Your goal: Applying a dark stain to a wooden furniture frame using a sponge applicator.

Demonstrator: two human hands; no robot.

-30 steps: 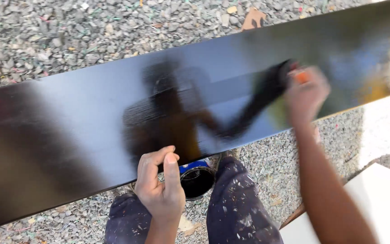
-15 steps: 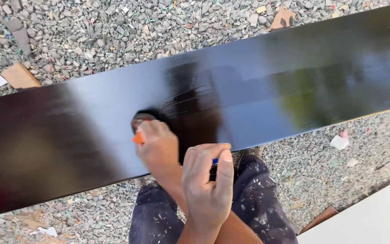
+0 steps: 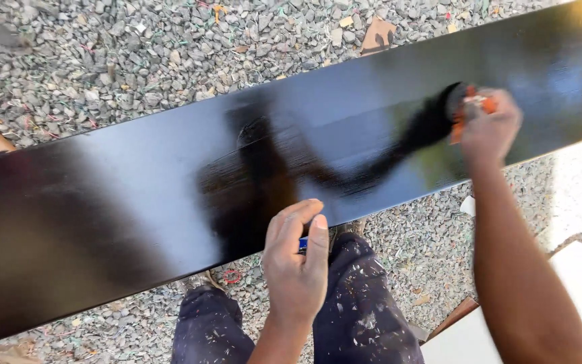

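Note:
A long glossy black board (image 3: 136, 202) lies across the view over gravel, its wet surface mirroring my shape. My right hand (image 3: 490, 128) is out at the right part of the board, closed around an orange-handled paintbrush (image 3: 466, 108) whose dark bristles press on the surface. My left hand (image 3: 298, 259) rests near the board's near edge, fingers curled over a small blue-rimmed can (image 3: 302, 244) that is almost fully hidden beneath it.
Grey gravel (image 3: 102, 67) covers the ground, with scraps of cardboard (image 3: 378, 34) at the back and far left. My paint-spattered dark trousers (image 3: 351, 310) are below the board. A white panel (image 3: 574, 283) lies at the lower right.
My right hand with the brush has swept from the board's middle, just above my left hand, out to the right. The left hand has stayed near the board's edge.

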